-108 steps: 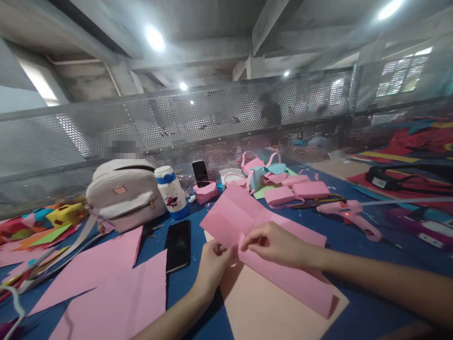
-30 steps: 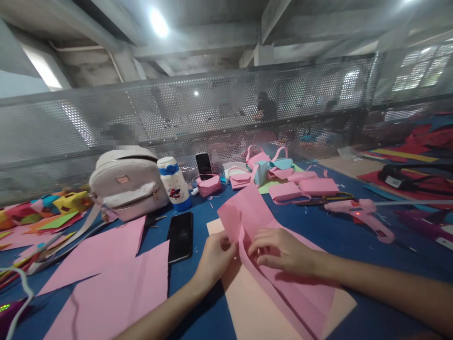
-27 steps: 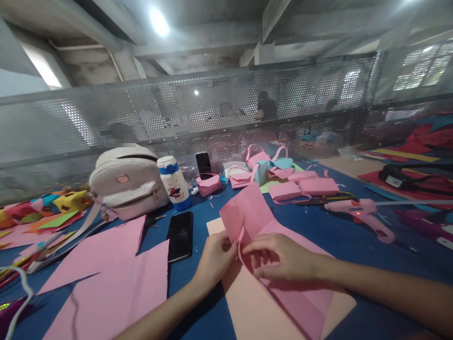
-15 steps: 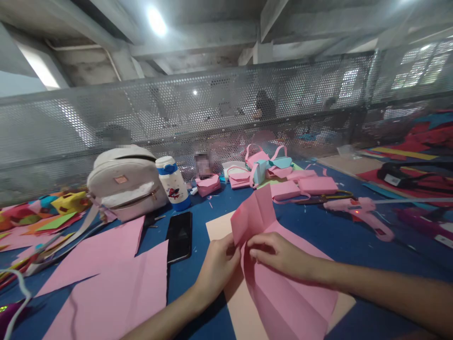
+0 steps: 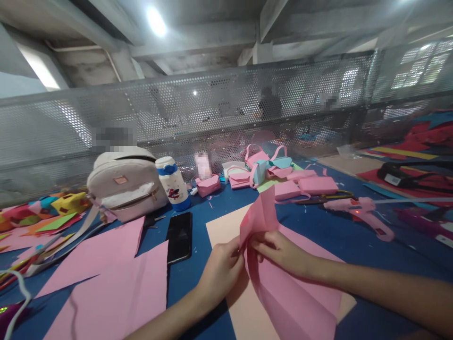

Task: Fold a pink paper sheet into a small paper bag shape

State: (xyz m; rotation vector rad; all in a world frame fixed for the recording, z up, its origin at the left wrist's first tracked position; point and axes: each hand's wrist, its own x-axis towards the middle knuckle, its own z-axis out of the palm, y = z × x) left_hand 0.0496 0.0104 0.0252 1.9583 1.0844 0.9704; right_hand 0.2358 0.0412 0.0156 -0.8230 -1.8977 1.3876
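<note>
A creased sheet of pink paper (image 5: 283,283) stands partly raised between my hands, its far end folded upward. My left hand (image 5: 223,264) pinches the left edge of that fold, thumb and fingers closed on the paper. Close beside it, my right hand (image 5: 279,250) is closed on the inner side of the same fold; its fingertips are partly hidden by the paper. Under the pink paper lies a flat peach-coloured sheet (image 5: 226,222) on the blue table (image 5: 198,236).
To the left lie more pink sheets (image 5: 116,288) and a black phone (image 5: 180,236). A backpack (image 5: 123,184) and a bottle (image 5: 173,184) stand behind. Small pink paper bags (image 5: 286,190) are at the back; a pink glue gun (image 5: 361,210) lies right. A mesh partition (image 5: 212,108) borders the table.
Both hands have shifted slightly to the right with the pink paper. The raised fold has turned and narrowed, and my right hand's fingers have curled further into it.
</note>
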